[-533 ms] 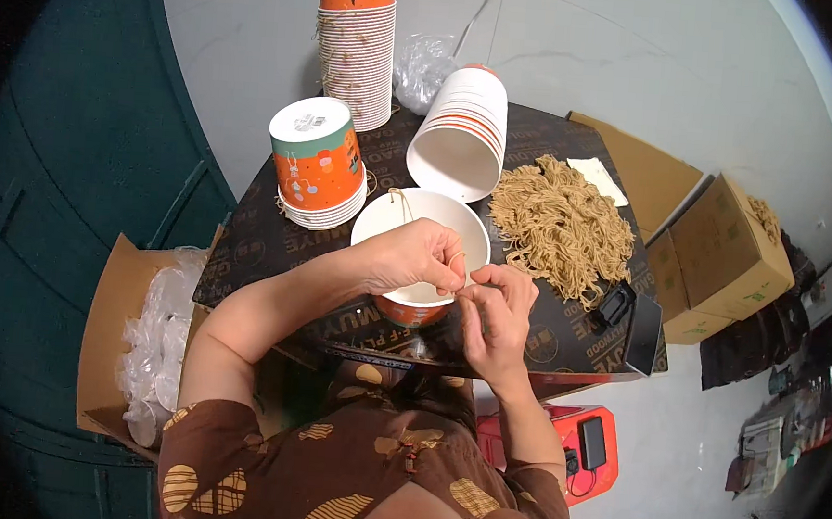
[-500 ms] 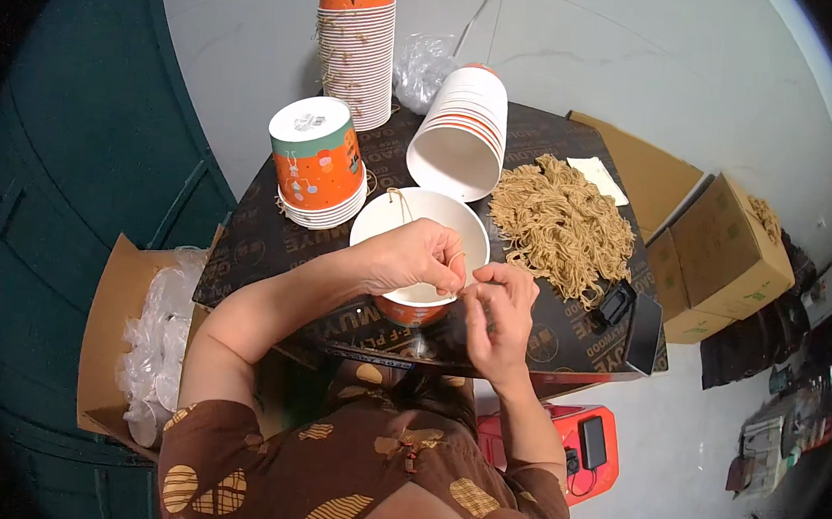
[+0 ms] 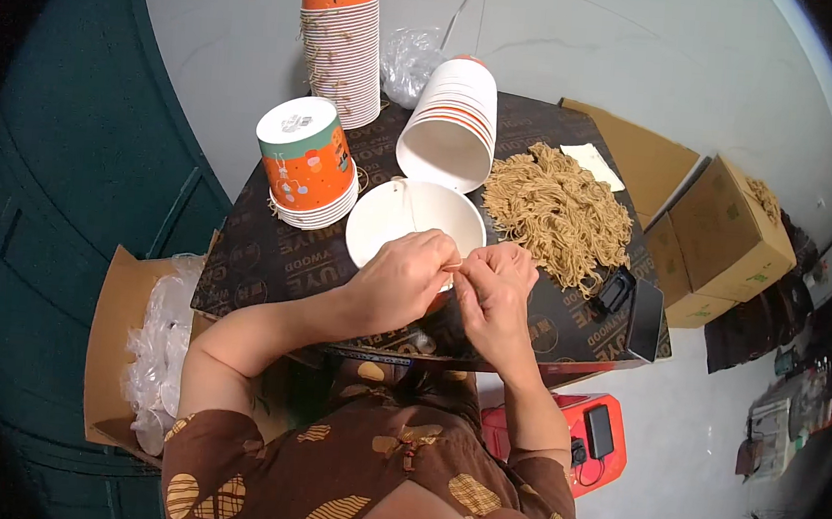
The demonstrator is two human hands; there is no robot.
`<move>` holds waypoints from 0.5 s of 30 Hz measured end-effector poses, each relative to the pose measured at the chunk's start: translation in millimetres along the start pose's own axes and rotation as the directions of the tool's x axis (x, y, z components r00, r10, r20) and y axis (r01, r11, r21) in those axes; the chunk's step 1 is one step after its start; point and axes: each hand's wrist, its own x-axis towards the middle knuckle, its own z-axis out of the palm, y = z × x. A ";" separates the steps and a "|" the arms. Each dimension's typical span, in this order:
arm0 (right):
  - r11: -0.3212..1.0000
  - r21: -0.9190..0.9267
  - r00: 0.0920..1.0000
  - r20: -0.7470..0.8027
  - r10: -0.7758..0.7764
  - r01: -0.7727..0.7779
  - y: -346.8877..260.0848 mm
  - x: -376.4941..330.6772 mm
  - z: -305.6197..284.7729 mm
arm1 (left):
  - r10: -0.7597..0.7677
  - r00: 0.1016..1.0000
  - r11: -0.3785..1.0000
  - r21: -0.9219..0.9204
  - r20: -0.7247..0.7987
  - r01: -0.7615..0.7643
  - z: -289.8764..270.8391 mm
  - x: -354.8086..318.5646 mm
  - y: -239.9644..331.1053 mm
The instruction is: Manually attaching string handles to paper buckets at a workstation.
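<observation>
A paper bucket [image 3: 366, 219], white inside, stands mouth up near the table's front edge. Tan cord [image 3: 407, 201] runs from a hole by its far rim across the inside. Over the near rim, my left hand [image 3: 405, 276] pinches the cord. My right hand [image 3: 496, 299] meets it there, its fingertips closed on the cord too; the fingers hide the knot or end. To the right lies a heap of tan cords [image 3: 559, 216]. Upturned orange and green buckets [image 3: 308, 170] are stacked on the left, with cord ends at their rims.
Behind stand a tall bucket stack [image 3: 343, 57], a nested stack of white buckets on its side [image 3: 455, 118] and a clear plastic bag [image 3: 410, 64]. A black box [image 3: 645, 319] sits at the table's right corner. Cartons [image 3: 727, 233] and a red stool [image 3: 613, 408] flank it.
My left hand has come lower and turned knuckles up. My right hand has closed in beside it. The cord across the bucket is now drawn straighter. The view has shifted slightly.
</observation>
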 end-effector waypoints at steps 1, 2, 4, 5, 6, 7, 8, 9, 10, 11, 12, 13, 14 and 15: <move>1.000 0.000 1.000 -0.001 0.002 -0.002 -1.1 0.1 -0.3 | 0.000 1.000 1.000 0.000 0.002 0.000 1.6 -2.4 0.0; 1.000 0.009 0.999 0.026 0.019 -0.019 -2.5 0.5 -0.6 | 0.029 0.999 0.997 0.071 -0.038 -0.026 2.7 -5.2 -0.4; 0.999 0.020 0.998 0.053 0.036 -0.037 -3.6 1.1 1.2 | 0.059 0.996 0.989 0.143 -0.073 -0.048 4.7 -10.5 -1.3; 0.999 0.016 0.998 0.043 0.039 -0.040 -4.2 1.3 1.6 | 0.041 0.996 0.987 0.157 -0.084 -0.028 6.2 -12.1 -1.3; 0.999 0.013 0.999 0.032 0.042 -0.043 -4.4 1.5 1.6 | 0.023 0.995 0.985 0.171 -0.095 -0.007 7.5 -13.3 -1.7; 0.999 0.011 0.999 0.030 0.045 -0.046 -4.2 1.7 1.2 | 0.026 0.995 0.986 0.169 -0.093 -0.010 8.9 -13.9 -3.0; 0.999 -0.008 0.999 0.040 0.031 -0.031 -4.0 2.2 1.2 | 0.061 0.992 0.986 0.163 -0.110 -0.043 9.9 -14.9 -4.6; 1.000 -0.026 0.999 0.051 0.017 -0.016 -3.8 2.6 1.2 | 0.097 0.987 0.984 0.158 -0.128 -0.076 10.7 -15.7 -5.5; 0.999 -0.027 0.999 0.050 0.019 -0.017 -3.6 3.0 0.9 | 0.098 0.987 0.984 0.157 -0.126 -0.078 11.2 -16.3 -5.6; 1.000 -0.021 0.998 0.054 0.009 -0.008 -3.4 3.5 1.0 | 0.106 0.985 0.984 0.157 -0.139 -0.084 11.5 -17.3 -5.8; 1.000 -0.015 0.998 0.059 0.000 0.001 -3.4 3.9 1.1 | 0.115 0.982 0.983 0.157 -0.152 -0.091 11.9 -18.4 -6.1; 1.000 -0.015 0.998 0.059 0.000 0.001 -3.9 4.0 1.5 | 0.115 0.982 0.983 0.157 -0.152 -0.091 13.1 -19.9 -7.4; 1.000 -0.004 0.998 0.065 0.004 -0.004 -4.9 4.0 1.5 | 0.124 0.978 0.984 0.149 -0.170 -0.099 14.9 -21.2 -9.0; 1.000 0.008 0.997 0.071 0.008 -0.009 -5.7 4.0 1.2 | 0.132 0.973 0.984 0.140 -0.189 -0.106 15.9 -22.1 -9.7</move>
